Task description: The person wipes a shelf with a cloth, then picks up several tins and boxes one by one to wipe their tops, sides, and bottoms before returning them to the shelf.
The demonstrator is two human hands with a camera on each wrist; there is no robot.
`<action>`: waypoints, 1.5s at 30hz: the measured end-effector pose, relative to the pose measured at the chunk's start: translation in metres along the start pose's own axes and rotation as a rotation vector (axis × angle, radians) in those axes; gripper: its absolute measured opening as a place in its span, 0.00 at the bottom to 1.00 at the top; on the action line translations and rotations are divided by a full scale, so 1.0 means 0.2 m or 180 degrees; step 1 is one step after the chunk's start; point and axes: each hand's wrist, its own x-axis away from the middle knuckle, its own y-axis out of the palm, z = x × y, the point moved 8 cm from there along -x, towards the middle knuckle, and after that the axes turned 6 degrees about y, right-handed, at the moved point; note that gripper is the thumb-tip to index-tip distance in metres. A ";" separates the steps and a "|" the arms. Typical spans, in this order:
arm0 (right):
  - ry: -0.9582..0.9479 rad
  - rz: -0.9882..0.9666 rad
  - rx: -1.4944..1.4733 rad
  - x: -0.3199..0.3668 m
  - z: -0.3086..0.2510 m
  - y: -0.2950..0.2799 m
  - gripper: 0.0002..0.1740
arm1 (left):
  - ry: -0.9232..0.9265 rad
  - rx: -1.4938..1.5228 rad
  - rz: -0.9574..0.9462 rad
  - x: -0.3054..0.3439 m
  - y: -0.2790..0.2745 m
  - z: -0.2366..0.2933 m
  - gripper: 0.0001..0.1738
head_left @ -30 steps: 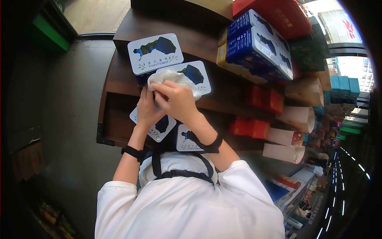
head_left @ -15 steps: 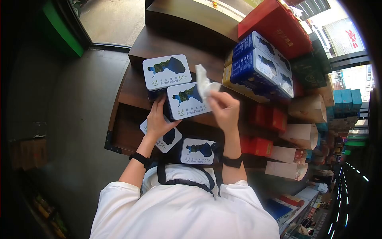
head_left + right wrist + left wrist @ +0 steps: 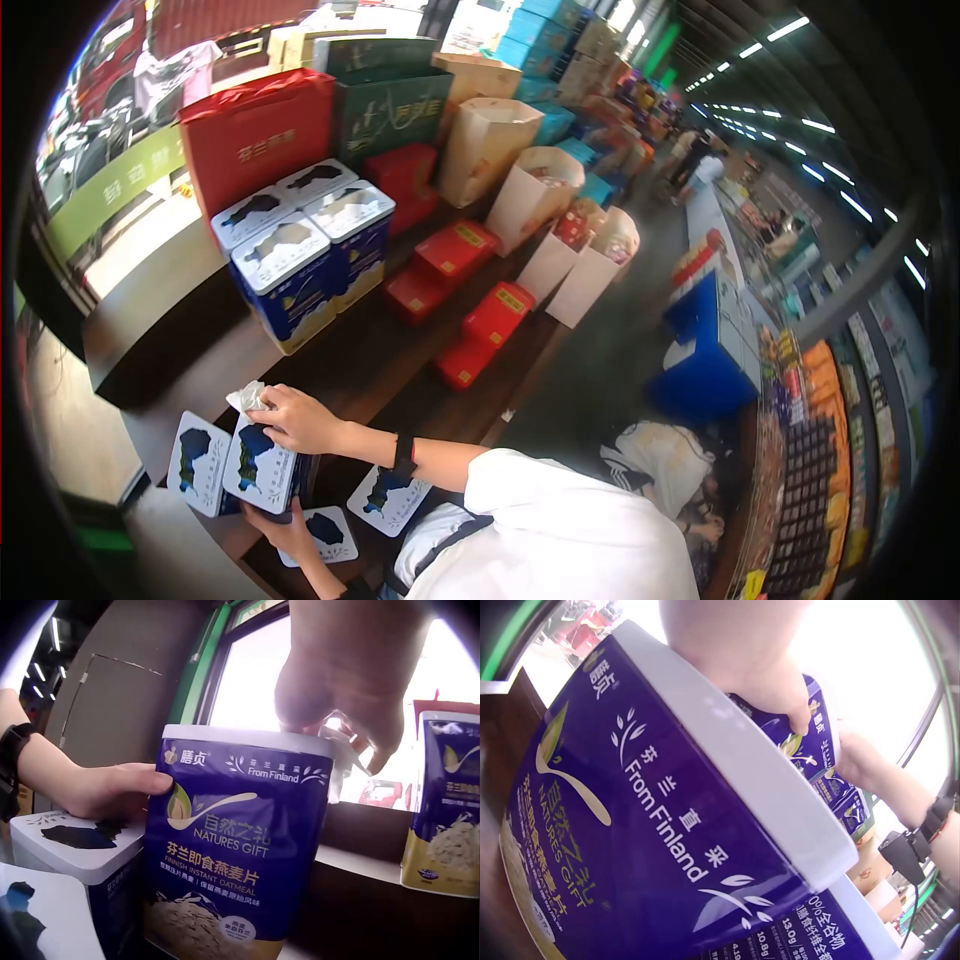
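Note:
A blue oatmeal tin (image 3: 232, 817) with a white lid stands on the dark wooden shelf, its front facing the right wrist view. My left hand (image 3: 288, 535) grips its near side, the thumb lying on the blue wall in the right wrist view. With my right hand (image 3: 300, 420) I pinch a crumpled white cloth (image 3: 250, 397) at the tin's far upper edge. Another white-lidded tin (image 3: 196, 465) sits right beside it. Two more tins, one lid (image 3: 325, 537) close to my left forearm and one lid (image 3: 385, 500) beneath my right forearm, stand nearer my body.
A block of stacked oatmeal tins (image 3: 310, 265) stands farther back, before a red gift bag (image 3: 255, 145) and a green bag (image 3: 390, 110). Red boxes (image 3: 460, 250) and cream paper bags (image 3: 535, 190) line the shelf to the right. Someone (image 3: 665, 460) is low down beyond my right side.
The head view has swung to the right. My right hand with the cloth went from over the lid to lifted off it, and is now at the tin's far edge. My left hand stays at the tin.

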 end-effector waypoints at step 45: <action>0.3495 0.1034 -0.1641 0.59 1.40 -0.22 0.22 | 0.2193 -0.1188 -0.1648 -0.32 0.82 0.83 0.59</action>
